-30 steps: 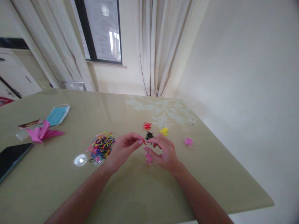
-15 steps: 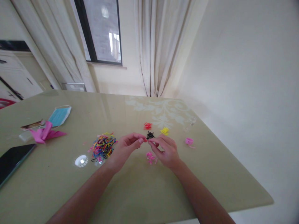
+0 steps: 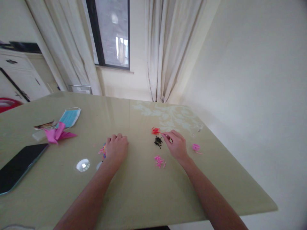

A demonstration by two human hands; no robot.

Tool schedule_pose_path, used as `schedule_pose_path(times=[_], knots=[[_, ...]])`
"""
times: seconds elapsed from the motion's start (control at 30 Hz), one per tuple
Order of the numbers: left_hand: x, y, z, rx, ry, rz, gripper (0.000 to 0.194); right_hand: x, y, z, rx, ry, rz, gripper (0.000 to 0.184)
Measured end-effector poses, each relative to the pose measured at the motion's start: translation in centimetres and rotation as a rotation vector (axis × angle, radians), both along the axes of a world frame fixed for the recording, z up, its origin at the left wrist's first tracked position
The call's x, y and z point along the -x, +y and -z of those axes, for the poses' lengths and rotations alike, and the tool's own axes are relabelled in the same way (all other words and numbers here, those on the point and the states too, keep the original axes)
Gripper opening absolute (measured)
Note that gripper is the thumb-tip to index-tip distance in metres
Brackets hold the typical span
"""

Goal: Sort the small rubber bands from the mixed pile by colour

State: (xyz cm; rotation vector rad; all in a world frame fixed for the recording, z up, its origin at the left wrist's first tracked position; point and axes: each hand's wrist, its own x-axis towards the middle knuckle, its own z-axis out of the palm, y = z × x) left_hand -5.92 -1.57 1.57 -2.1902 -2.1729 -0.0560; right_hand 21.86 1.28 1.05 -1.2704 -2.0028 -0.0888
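My left hand lies palm down over the multicoloured pile of small rubber bands, most of which it covers. Its fingers curl downward and their tips are hidden. My right hand pinches a red rubber band between thumb and forefinger, at the edge of the red rubber bands. Just below sit the black rubber bands. Closer to me is a loose group of pink rubber bands. The yellow group is hidden behind my right hand.
A pink curled strip lies on the table at right. To the left are a clear dome, a phone, a pink folded-looking piece and a blue face mask. A wall borders the right side.
My hands, close together over the black bands before, have parted. The left has moved onto the mixed pile; the right has moved up beside the red group with a red band. The view shifted slightly.
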Motion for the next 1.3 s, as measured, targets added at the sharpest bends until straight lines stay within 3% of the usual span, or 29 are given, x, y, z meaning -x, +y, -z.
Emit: schedule_pose_path(times=[0.2,0.43,0.77,0.9,1.03,1.2,1.3], knots=[[0.1,0.5,0.1,-0.004,-0.031,0.012,0.038,1.7,3.8,-1.4,0.262,-0.240,0.122,0.022],[-0.3,0.4,-0.2,-0.010,-0.059,0.020,0.037,3.6,7.2,-1.0,0.354,-0.322,0.167,0.022],[-0.2,1.3,0.6,0.006,-0.163,0.051,0.037,4.1,8.9,-0.3,0.416,-0.358,0.202,0.022],[-0.2,1.7,1.0,0.007,-0.218,0.080,0.038,4.2,8.6,0.3,0.414,-0.339,0.205,0.021],[0.0,1.8,0.9,-0.008,-0.256,0.104,0.042,4.0,7.5,-0.1,0.368,-0.288,0.199,0.019],[0.1,1.4,0.4,-0.007,-0.275,0.113,0.041,3.0,3.7,-1.3,0.266,-0.205,0.173,0.025],[-0.1,0.9,-0.2,-0.002,-0.263,0.089,0.040,1.9,1.0,-0.8,0.155,-0.117,0.096,0.024]])
